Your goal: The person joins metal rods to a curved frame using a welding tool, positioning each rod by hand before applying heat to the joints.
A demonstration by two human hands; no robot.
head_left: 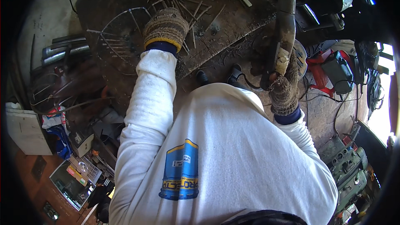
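Note:
My left hand (pixel 166 27), in a brown knitted glove with a yellow cuff edge, is over the dark worktop, its fingers curled down out of sight. What they hold, if anything, is hidden. Beside it on the left lies a round wire frame (pixel 121 41) with thin cross bars. Loose thin metal rods (pixel 196 14) are scattered around and beyond the glove. My right hand (pixel 285 93), gloved alike, is closed at the lower end of a long worn tool (pixel 285 21). This tool has a rounded top and a pale taped patch; its exact kind is unclear.
The worktop's edge (pixel 225 50) runs diagonally before me, with my shoes (pixel 235 73) below. A dark cable (pixel 250 84) bends near my right hand. Right of it are a slotted round disc (pixel 301 58), a red-and-grey machine (pixel 333 73) and green machinery (pixel 348 175). Metal pipes (pixel 66 52) lie left.

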